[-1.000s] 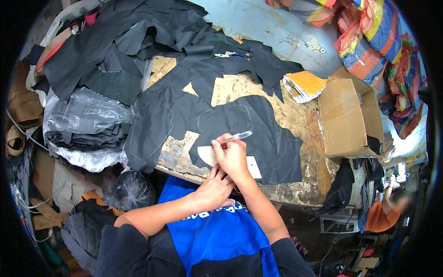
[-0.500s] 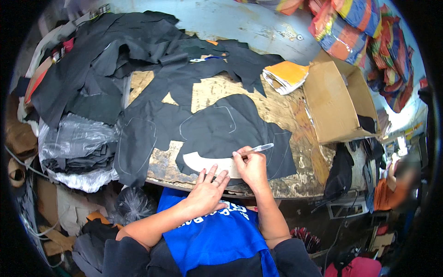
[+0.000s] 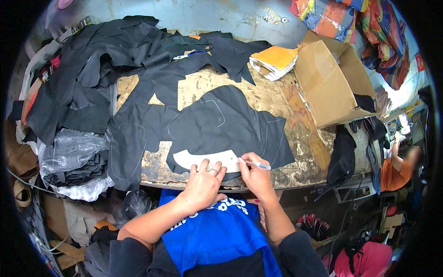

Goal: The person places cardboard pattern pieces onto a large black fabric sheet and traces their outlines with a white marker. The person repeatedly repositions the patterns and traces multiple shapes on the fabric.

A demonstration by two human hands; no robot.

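A curved white pattern template (image 3: pixel 187 159) lies on a black sheet of leather-like material (image 3: pixel 207 120) at the near edge of the workbench. My left hand (image 3: pixel 205 182) rests on the template with its fingers spread, pressing it down. In my right hand (image 3: pixel 254 174) is a pen (image 3: pixel 260 165) with a clear barrel, its tip at the right end of the template. Pale drawn outlines show on the black sheet, above the template and to its right. Another black piece (image 3: pixel 127 152) on the left carries a similar outline.
Black scraps (image 3: pixel 115 60) are heaped at the far left, above a plastic bag of black pieces (image 3: pixel 80 161). An open cardboard box (image 3: pixel 318 83) stands at the right, beside a folded orange and white cloth (image 3: pixel 274 60). Farther right is a person in orange (image 3: pixel 396 173).
The view has shifted slightly. My right hand and pen have moved down along the template's right end, and the pen lies flatter. My left hand still presses on the template.
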